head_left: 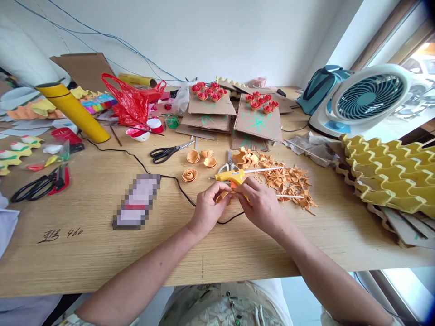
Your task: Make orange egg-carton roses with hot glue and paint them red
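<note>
My left hand (211, 206) and my right hand (260, 203) meet over the table, fingers pinched on a small orange egg-carton piece (222, 196). The fingers hide most of it. Just beyond them lies a yellow glue gun (231, 175) with a white glue stick in its back end; its trigger side is partly covered by my hands. Scissors with white handles (229, 165) lie behind the glue gun. To the left sit a rolled orange paper-pulp rose (189, 175) and several small orange cups (193, 156). Orange scraps (288, 181) are heaped on the right.
Black scissors (170, 151) and a blurred-out flat object (137, 201) lie left, with a black cord (183, 192) between. Red flowers (209, 92) stand on cardboard (258, 122) at the back. Yellow egg trays (390, 176) and a fan (370, 99) stand right.
</note>
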`<state>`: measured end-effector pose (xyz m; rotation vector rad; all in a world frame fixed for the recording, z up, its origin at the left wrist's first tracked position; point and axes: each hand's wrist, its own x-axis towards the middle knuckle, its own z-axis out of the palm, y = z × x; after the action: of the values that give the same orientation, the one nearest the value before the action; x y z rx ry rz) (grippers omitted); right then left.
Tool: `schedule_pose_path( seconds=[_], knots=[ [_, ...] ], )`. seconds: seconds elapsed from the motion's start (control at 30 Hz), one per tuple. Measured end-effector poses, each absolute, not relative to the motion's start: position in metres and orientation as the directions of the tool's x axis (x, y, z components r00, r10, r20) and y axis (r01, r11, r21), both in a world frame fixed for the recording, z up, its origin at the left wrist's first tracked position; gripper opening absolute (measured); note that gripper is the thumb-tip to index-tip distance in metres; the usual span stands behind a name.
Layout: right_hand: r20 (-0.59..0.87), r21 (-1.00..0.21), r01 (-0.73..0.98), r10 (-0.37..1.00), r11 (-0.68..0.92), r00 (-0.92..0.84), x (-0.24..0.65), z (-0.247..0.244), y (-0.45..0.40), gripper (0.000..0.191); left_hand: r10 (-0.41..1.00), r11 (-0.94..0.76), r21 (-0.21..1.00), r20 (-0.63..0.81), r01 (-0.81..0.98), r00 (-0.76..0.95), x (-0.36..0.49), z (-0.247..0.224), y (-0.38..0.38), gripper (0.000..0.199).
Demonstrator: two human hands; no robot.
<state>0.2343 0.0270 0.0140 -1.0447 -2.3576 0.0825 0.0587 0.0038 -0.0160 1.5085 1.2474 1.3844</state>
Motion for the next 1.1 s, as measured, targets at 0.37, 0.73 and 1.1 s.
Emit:
schedule_pose_path(
  seconds=[0.37,0.73,1.1],
  knots=[
    [0.49,-0.23,0.706,0.706,0.67,-0.512,0.2302,0.0128,0.0243,0.016,0.959,-0.281,0.959,0.282,0.041,-0.036,0.0563,-0.0234,0.0094,0.008],
    [0.529,-0.058,0.698,0.615,0.713,-0.584,0.2335,0.0136,0.0241,0.022,0.963,-0.268,0.963,0.268,0.02,0.011,0.0581,-0.0196,0.0086,0.007],
    [0.55,-0.144,0.693,0.639,0.706,-0.537,0.2301,0.0101,0.0256,0.022,0.95,-0.311,0.948,0.312,0.069,-0.012,0.0595,-0.0188,0.0072,0.002]
  ],
)
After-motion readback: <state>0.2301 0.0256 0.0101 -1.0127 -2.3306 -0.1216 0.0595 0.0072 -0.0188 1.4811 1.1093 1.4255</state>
